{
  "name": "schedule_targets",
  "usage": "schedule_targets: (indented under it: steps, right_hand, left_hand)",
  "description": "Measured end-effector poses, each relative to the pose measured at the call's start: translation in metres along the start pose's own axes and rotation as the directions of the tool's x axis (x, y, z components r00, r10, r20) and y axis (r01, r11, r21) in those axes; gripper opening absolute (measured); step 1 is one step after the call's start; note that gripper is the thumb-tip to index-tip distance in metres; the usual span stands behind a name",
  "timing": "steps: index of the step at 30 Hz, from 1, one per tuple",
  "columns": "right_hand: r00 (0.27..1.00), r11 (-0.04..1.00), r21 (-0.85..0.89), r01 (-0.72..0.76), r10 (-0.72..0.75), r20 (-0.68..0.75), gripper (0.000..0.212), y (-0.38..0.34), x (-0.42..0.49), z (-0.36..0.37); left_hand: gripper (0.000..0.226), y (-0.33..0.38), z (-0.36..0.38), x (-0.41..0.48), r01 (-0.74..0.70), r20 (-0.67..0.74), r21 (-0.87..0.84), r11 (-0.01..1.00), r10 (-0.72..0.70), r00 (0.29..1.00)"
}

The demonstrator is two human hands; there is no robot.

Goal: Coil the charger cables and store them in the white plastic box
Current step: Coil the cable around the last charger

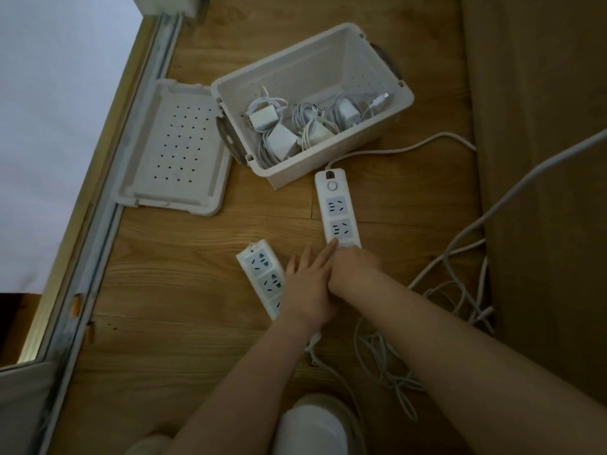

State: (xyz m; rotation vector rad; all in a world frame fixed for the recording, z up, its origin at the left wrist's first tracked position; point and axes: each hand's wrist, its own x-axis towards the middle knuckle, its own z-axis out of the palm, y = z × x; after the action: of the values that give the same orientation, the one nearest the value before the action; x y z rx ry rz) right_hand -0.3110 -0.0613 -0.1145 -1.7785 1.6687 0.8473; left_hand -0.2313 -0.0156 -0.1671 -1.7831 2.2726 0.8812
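Head view (the only one).

Open white box on the wooden floor, at the far side of the work area. lid off, flat, just beside the box's left wall; likely parked there to keep the mouth free for loading. Inside: several chargers with cords already wound, covering most of the bottom. Walls well above them, so room left on top.

long power strip just in front of the box, far end close to its near corner, own cord curving away to the right. second power strip nearer and to the left, angled, apart from the first.

Left hand: fingers straight, narrow spread, laid over the right edge of the second strip, forefinger tip touching the near end of the long strip. Holding nothing; probably steadying.

Right hand: pressed against the left one, covering the near end of the long strip. Fingers hidden under the back of the hand, so cannot tell whether gripping a plug, the strip or nothing.

Loose white cables uncoiled on the floor to the right, along a wooden panel. thinner tangle beside the right forearm. Judged: not yet wound.

Margins: door track on the left, panel on the right. Bare floor between lid and second strip, enough for coiling. Straight path to the box crosses the long strip.
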Motion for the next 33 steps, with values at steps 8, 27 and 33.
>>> schedule_targets:
  steps: [8,27,33]
  right_hand:
    - [1.000,0.993,0.119,0.010,-0.008,-0.020,0.041,0.004,-0.011,-0.001]
    - [0.997,0.693,0.720,0.021,0.039,-0.067,0.032,0.057,-0.029,-0.035]
    - [0.989,0.584,0.798,0.146,-0.103,-0.106,0.024,0.047,-0.050,-0.064]
  left_hand:
    - [0.084,-0.005,-0.002,-0.001,-0.003,-0.054,0.015,1.000,0.004,0.999]
    - [0.085,-0.011,-0.024,0.002,-0.023,0.196,-0.131,0.991,0.049,0.979]
    - [0.055,0.008,-0.094,-0.009,0.268,0.305,-0.843,0.466,0.005,0.952]
